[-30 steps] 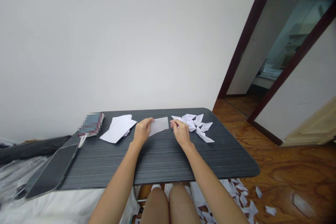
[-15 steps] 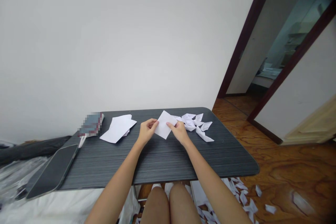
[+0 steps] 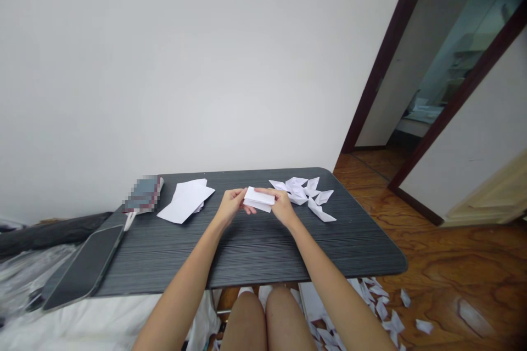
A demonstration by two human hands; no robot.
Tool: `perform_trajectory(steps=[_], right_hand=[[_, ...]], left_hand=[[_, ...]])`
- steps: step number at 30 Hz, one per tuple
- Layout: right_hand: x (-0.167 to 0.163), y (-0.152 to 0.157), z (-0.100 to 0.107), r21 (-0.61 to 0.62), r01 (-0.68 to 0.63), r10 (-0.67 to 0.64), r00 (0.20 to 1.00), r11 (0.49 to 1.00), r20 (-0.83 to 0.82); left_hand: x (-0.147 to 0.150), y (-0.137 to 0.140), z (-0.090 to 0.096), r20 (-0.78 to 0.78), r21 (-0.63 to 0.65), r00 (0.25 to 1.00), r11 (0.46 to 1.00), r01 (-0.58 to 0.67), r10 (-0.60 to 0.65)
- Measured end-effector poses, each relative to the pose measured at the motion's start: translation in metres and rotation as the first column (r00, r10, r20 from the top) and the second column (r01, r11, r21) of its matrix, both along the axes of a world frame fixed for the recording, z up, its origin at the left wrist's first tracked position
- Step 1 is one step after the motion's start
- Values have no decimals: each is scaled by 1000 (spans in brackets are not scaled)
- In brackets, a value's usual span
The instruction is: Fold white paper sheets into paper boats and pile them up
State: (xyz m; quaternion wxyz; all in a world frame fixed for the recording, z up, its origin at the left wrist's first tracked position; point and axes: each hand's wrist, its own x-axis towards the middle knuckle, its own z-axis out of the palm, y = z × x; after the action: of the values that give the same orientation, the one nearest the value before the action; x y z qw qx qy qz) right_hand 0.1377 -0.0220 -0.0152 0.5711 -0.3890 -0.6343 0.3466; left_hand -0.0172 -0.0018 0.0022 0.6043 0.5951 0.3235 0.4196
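A partly folded sheet of white paper is held above the middle of the dark table. My left hand grips its left end, with some fingertips showing beneath the sheet. On the right end, my right hand is closed, its thumb lying along the upper layer. The sheet shows two layers, the lower one angled down toward me. Close by on the right lie several folded white paper pieces. To the left is a loose stack of flat white paper sheets.
A tablet-like dark slab lies at the table's left edge, below a blurred-out packet. A white wall rises behind the table. More folded paper pieces litter the wooden floor at the lower right.
The paper was a flat, diamond-turned square with both thumbs on it. Now it is turned and folded over into a narrow strip, the hands still at its two ends.
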Motion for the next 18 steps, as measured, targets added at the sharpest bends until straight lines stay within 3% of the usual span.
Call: perform_trajectory(steps=[10, 18], right_hand=[[1, -2, 1, 75, 116, -126, 982, 990, 139], [1, -5, 1, 133, 133, -156, 971, 982, 182]], left_hand=[[1, -1, 0, -9, -57, 999, 997, 43, -43], [1, -3, 2, -13, -63, 998, 996, 68, -69]])
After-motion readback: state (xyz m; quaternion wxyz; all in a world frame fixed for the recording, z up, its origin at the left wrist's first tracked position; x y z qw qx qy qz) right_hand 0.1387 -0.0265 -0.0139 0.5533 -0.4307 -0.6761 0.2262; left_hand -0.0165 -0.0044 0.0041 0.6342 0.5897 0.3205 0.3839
